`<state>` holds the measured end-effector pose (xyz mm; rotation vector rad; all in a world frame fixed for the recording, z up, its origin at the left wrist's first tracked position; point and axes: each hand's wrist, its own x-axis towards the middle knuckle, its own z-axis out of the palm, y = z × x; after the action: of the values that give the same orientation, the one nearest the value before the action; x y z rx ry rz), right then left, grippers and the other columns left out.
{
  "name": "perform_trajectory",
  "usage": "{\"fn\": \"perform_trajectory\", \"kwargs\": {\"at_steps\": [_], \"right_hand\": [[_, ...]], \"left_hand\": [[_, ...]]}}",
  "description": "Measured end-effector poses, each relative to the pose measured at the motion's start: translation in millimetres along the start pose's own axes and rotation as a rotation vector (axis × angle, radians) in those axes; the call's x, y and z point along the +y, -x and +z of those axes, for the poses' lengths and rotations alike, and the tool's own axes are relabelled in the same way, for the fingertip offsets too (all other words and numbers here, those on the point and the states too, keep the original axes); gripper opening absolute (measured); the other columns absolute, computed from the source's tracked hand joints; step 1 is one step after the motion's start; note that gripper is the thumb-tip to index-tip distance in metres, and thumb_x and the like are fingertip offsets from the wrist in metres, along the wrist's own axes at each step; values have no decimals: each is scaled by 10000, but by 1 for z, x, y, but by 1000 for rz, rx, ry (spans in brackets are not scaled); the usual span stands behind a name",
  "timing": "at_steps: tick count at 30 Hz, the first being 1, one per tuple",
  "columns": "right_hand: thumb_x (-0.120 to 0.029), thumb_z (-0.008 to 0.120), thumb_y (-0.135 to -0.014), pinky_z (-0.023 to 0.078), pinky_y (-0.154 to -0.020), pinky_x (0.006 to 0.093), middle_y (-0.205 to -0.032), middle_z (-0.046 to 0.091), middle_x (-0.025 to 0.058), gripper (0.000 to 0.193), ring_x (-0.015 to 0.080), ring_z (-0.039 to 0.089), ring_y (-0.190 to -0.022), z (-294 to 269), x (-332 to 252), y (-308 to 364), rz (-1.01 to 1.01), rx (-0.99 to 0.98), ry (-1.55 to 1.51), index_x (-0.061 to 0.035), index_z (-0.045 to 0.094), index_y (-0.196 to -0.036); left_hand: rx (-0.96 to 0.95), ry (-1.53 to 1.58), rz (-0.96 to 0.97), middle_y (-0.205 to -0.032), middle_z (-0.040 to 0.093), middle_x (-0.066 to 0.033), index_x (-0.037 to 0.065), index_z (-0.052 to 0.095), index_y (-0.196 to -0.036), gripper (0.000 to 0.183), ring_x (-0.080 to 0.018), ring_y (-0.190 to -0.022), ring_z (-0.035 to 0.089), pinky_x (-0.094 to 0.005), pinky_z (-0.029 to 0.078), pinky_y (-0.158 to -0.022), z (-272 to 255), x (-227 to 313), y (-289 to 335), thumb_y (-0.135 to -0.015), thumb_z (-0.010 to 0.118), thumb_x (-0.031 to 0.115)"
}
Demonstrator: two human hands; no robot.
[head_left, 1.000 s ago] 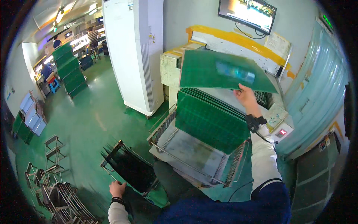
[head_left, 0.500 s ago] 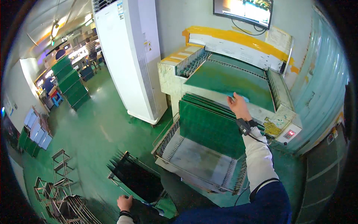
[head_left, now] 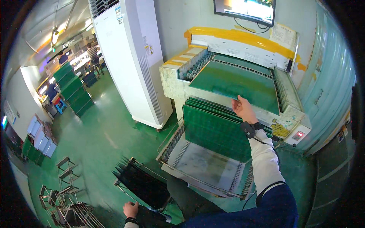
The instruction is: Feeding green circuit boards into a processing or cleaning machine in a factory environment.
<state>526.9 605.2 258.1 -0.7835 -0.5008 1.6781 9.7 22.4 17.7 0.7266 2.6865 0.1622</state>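
- Green rectangular panel (head_left: 235, 81) is lying flat on the bed of the roller machine (head_left: 169, 81), its near edge facing the person.
- Right hand (head_left: 244, 109) is reaching above the front rack, its fingertips meeting that near edge; whether they are pinching the panel or merely touching it, I cannot tell.
- Black strapped device (head_left: 250, 129) is sitting on the right wrist.
- Just below the machine's front, several green upright panels (head_left: 216, 131) are standing close together in the wire-sided rack (head_left: 207, 161), filling its far part and leaning slightly.
- Left hand (head_left: 131, 209) is resting by the person's knee, fingers bending loosely; I cannot tell whether they are gripping anything.
- Black thin sheets (head_left: 146, 186) are standing just beyond that hand.
- Red-lit display (head_left: 299, 135) is glowing at the machine's right front corner.
- White cabinet-style air conditioner (head_left: 131, 64) is standing left of the machine, and a wall monitor (head_left: 247, 11) is hanging above it.
- Far left, a person in a striped top (head_left: 92, 53) is sitting near bright benches.
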Motion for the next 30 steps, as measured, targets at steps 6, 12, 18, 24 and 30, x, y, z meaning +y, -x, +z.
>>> {"fn": "perform_trajectory", "kwargs": {"at_steps": [6, 12, 18, 24, 30], "right_hand": [[-255, 619, -931, 544, -701, 353, -919, 654, 117, 217, 231, 649, -826, 1, 6, -7, -49, -42, 34, -57, 543, -979], [-287, 610, -935, 523, -678, 344, -951, 663, 121, 248, 222, 647, -825, -2, 2, -9, 2, -48, 34, -54, 546, -988], [-313, 632, -921, 498, -680, 321, -952, 676, 110, 310, 191, 618, -745, -2, -2, -14, 43, -40, 93, -22, 570, -1009], [-363, 593, -940, 511, -689, 340, -941, 662, 117, 339, 214, 638, -790, -10, -7, -11, 77, -98, 88, -30, 589, -1003], [-363, 563, -954, 516, -684, 323, -910, 680, 95, 347, 202, 647, -780, 8, 4, 13, 84, -45, 308, -22, 606, -1006]], "left_hand": [[28, 24, 10, -1013, 653, -160, 75, 713, -867, 446, -360, -993, 589, -458, 491, -864, 9, -13, -5, -753, 662, 503], [76, 28, 54, -909, 680, -185, 53, 729, -854, 459, -362, -896, 633, -446, 512, -815, 10, -12, -4, -727, 691, 492], [140, 2, 74, -887, 696, -198, 56, 745, -851, 467, -364, -879, 661, -444, 525, -808, 8, -8, 0, -714, 697, 499], [88, -18, 81, -976, 669, -175, 77, 735, -866, 452, -366, -967, 616, -450, 501, -852, 9, -9, -3, -743, 676, 507], [19, -3, 23, -948, 691, -178, 72, 741, -876, 431, -371, -937, 640, -454, 514, -841, 12, -14, -10, -746, 675, 478]]}}
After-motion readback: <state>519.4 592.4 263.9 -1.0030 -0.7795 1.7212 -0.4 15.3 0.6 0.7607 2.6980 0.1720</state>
